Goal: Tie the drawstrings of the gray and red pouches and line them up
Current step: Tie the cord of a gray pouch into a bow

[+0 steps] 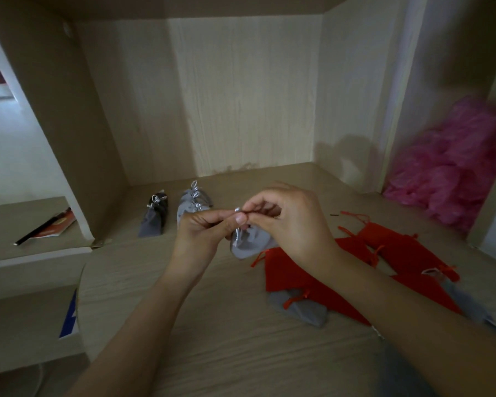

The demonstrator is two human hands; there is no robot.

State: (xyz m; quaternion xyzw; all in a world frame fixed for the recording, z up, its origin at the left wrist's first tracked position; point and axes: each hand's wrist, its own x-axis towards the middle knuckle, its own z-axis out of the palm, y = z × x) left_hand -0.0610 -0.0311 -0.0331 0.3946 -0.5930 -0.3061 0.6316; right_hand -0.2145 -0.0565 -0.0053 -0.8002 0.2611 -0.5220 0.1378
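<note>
The left hand [204, 229] and right hand [288, 219] each pinch the silver drawstring [237, 210] of a gray pouch [249, 246], which hangs between them over the tabletop [212, 339]. Tied pouches [194, 204] lie side by side behind. Red pouches [295, 279] lie heaped at right.

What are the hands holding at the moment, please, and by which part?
The left hand and right hand both pinch the silver drawstring at the neck of a light gray pouch.

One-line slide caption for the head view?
Left hand and right hand pinch the silver drawstring of a gray pouch; tied gray pouches lie behind, red pouches at right.
</note>
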